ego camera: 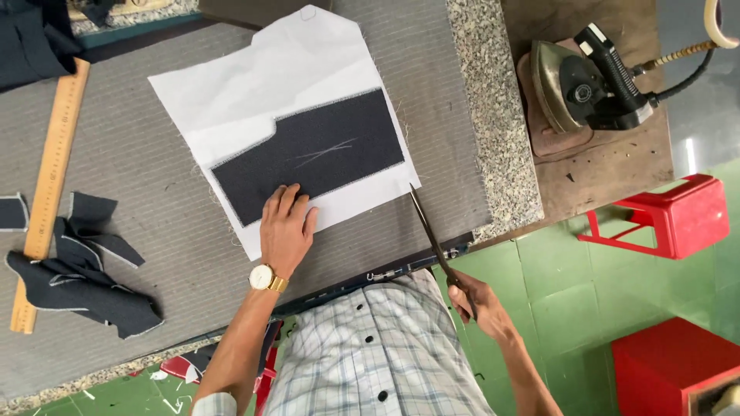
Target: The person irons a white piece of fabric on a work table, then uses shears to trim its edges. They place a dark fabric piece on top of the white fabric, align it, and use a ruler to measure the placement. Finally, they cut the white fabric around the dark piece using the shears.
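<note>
My left hand lies flat, fingers apart, on a white fabric piece and the lower edge of the dark fabric patch stitched onto it. A gold wristwatch sits on that wrist. My right hand grips the handles of long dark scissors. Their blades point up toward the white fabric's lower right corner, with the tip right at its edge. The fabric rests on a grey striped table cover.
A wooden ruler lies at the left beside dark fabric scraps. An iron with a cord stands on a brown board at the upper right. Red plastic stools stand on the green tiled floor at the right.
</note>
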